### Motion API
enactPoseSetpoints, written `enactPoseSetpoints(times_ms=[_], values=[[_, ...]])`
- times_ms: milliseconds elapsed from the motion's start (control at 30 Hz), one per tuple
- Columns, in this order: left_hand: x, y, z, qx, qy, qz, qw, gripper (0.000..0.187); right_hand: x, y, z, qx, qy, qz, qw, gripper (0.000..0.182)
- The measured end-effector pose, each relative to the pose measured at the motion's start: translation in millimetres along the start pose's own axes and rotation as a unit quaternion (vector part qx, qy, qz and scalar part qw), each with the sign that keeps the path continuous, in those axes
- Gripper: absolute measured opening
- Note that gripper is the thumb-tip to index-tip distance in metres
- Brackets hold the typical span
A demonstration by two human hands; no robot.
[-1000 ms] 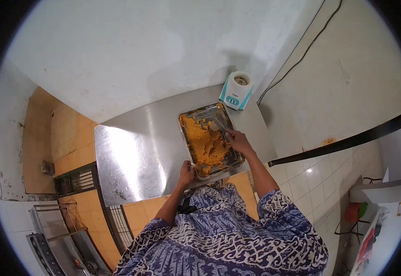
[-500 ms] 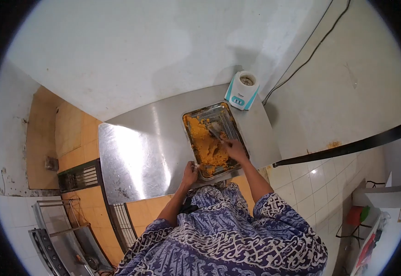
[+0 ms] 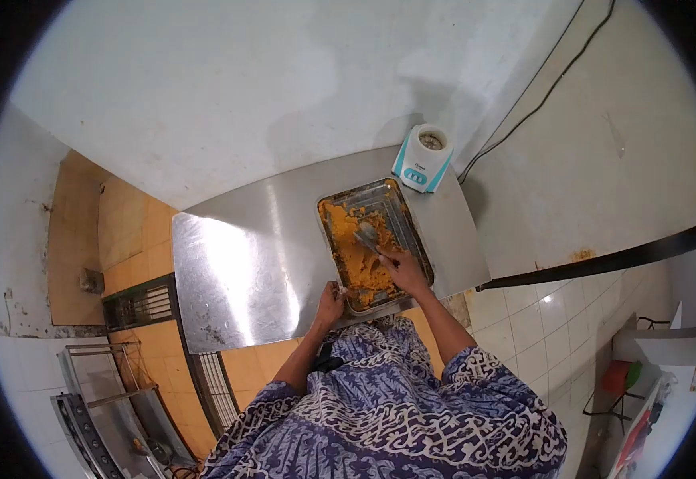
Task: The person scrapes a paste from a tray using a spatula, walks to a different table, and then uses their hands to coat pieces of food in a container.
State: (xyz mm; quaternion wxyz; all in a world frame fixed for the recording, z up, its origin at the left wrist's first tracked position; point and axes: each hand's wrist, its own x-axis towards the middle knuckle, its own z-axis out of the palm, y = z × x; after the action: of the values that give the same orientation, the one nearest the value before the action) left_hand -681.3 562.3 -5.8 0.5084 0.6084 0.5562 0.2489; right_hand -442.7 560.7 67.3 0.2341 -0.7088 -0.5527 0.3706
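A rectangular metal tray lies on the steel table, partly covered with crumbly orange mash. My right hand is closed around the handle of a spoon, whose grey head rests in the mash near the middle of the tray. At the tray's near left corner, my left hand is closed on the rim. Its fingertips are partly hidden. Dark, mostly bare metal shows along the tray's right side.
A white and turquoise blender base stands behind the tray at the table's back right corner, against the wall. The steel table stretches to the left. A black cable runs down the wall. Metal racks stand at lower left.
My right hand has turned and drawn the spoon slightly left and toward me through the mash. The left hand keeps its place at the tray's corner.
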Motion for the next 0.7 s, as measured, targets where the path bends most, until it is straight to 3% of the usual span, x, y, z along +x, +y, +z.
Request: enactPoseSetpoints(times_ms=[100, 200, 300, 467, 567, 700], values=[[-2, 1, -3, 0.003, -0.006, 0.003, 1.0, 0.03, 13, 12, 11, -0.063, 0.044, -0.006, 0.997, 0.035], [6, -17, 1, 0.002, -0.006, 0.008, 1.0, 0.03, 27, 1, -7, 0.03, 0.003, 0.06, 0.998, 0.036], [8, -15, -2, 0.007, -0.01, 0.01, 1.0, 0.03, 37, -7, -19, 0.282, 0.014, 0.135, 0.95, 0.037], [4, -8, -1, 0.019, 0.001, -0.019, 1.0, 0.028, 20, 0, -15, 0.192, -0.002, 0.136, 0.972, 0.038], [5, -19, 5, -0.024, 0.02, 0.025, 0.999, 0.028, 3, 8, -4, 0.073, 0.011, 0.037, 0.997, 0.037], [3, -8, -3, 0.048, -0.008, -0.005, 0.999, 0.033, -1, 16, 8, -0.003, 0.014, -0.056, 0.998, 0.032]])
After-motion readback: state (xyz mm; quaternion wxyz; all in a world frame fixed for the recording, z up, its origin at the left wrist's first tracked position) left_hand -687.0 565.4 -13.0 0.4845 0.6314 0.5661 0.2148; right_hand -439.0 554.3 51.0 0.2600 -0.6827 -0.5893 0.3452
